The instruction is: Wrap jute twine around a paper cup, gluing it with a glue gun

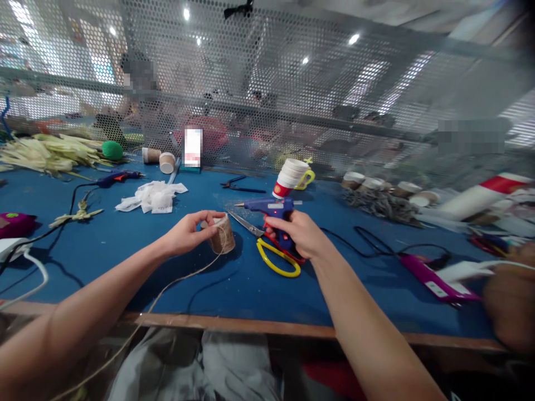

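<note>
My left hand (190,231) pinches the rim of a small cup wrapped in twine (221,235), which rests on the blue table (234,284). A loose strand of twine (167,289) trails from the cup toward me and off the table edge. My right hand (298,234) grips the handle of a blue hot glue gun (271,207), nozzle pointing left toward the cup. Yellow-handled scissors (273,257) lie on the table just under that hand.
A stack of paper cups (290,177), pliers (236,185), white cloth (152,196), another glue gun (117,177), dried leaves (50,153) and a green ball (112,150) lie farther back. A perforated metal screen (292,83) stands behind. Another person's hand (507,301) is at right beside a purple device (434,278).
</note>
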{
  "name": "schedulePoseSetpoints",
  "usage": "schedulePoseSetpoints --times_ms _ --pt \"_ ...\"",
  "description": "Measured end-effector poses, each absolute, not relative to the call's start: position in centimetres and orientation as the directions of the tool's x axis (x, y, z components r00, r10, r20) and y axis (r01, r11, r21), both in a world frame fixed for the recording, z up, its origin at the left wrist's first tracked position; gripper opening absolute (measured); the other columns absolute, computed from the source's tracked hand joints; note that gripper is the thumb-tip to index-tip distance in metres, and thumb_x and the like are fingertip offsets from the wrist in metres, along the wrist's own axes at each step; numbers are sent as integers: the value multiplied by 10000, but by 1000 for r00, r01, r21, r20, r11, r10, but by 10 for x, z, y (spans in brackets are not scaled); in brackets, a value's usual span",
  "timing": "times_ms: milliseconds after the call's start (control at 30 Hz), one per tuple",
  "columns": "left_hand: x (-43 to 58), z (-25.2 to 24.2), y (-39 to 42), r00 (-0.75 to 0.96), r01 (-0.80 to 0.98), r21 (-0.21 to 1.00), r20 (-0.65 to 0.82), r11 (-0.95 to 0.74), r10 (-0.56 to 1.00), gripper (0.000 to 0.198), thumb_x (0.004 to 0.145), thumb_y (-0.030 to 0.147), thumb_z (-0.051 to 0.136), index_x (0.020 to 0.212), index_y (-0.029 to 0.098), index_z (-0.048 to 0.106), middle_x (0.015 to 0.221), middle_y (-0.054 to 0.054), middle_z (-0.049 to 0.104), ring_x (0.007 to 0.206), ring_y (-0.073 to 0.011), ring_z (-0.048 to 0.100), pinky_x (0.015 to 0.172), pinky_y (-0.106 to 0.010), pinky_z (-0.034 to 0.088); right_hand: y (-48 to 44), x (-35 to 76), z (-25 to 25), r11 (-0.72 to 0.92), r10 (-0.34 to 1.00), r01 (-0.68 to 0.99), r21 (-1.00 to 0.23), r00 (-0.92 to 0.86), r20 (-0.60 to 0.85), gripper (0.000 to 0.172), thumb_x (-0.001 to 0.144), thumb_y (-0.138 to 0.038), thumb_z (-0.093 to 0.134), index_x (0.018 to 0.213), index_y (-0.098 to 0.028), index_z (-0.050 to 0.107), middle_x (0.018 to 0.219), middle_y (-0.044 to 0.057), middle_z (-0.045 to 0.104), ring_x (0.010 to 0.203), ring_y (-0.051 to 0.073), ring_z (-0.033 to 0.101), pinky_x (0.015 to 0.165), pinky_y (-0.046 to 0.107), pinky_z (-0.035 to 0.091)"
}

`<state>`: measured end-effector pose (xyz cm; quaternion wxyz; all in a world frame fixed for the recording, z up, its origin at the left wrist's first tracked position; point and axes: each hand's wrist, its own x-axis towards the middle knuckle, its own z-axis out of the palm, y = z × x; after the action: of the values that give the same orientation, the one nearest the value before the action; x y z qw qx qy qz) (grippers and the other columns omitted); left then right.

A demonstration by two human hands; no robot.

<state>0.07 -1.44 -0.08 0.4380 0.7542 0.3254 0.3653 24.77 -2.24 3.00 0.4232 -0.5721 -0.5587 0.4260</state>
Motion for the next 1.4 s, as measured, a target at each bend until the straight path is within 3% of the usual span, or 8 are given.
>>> schedulePoseSetpoints --times_ms 300,467,600,667,733,833,1033,1400 --pt "1 5 -19 524 176 897 263 -405 810 144 787 261 484 694 162 438 1246 -149 522 1133 -238 494 933 -384 354 41 273 8 -189 960 621 -761 281 -10 283 770 -244 561 504 -154 527 436 15 500 395 94 470 420 237 423" --pt "2 4 -19 522 173 899 263 -402 811 131 790 244 479 696 164 436 1248 -148 519 1140 -228 489 935 -375 357 42 274 11 -139 943 789 -599 291 164 143 692 -205 635 578 -142 576 575 99 568 674 231 585 590 336 465" --pt "2 3 -19 517 177 897 265 -404 814 132 788 244 485 696 162 439 1240 -139 528 1119 -227 502 927 -376 367 8 246 27 101 944 857 -506 78 321 185 693 -202 628 874 -161 620 872 100 598 841 219 562 763 343 444" --pt "2 3 -20 512 186 895 264 -406 818 141 787 258 491 697 160 445 1232 -134 535 1103 -224 512 922 -372 373 -17 224 32 425 885 793 -436 -264 384 272 723 -209 597 995 -203 583 892 52 589 789 172 562 734 308 460" --pt "3 4 -21 509 191 891 269 -412 817 157 789 278 494 699 157 451 1220 -133 544 1100 -225 512 926 -378 370 -38 203 32 669 725 676 -308 -504 469 268 736 -204 588 1001 -185 550 878 62 577 803 178 551 732 314 461" --pt "4 4 -22 515 180 891 277 -418 811 182 794 305 497 703 153 455 1197 -149 555 1106 -236 506 935 -400 359 -52 184 26 763 588 622 -179 -551 592 109 779 -215 546 884 -186 534 788 67 572 748 184 539 692 325 456" --pt "4 4 -22 533 131 897 295 -421 793 192 801 326 504 721 156 461 1198 -141 558 1128 -229 491 949 -387 351 -46 184 18 704 644 628 -332 -369 670 112 839 -218 452 739 -208 502 699 34 556 655 150 527 624 283 439" --pt "2 8 -27 627 -14 932 291 -363 723 183 825 311 499 757 142 480 1262 -140 503 1161 -226 469 968 -384 335 -50 197 22 489 840 595 -637 -124 529 137 812 -302 503 727 -196 509 654 -1 553 577 115 494 554 237 404"
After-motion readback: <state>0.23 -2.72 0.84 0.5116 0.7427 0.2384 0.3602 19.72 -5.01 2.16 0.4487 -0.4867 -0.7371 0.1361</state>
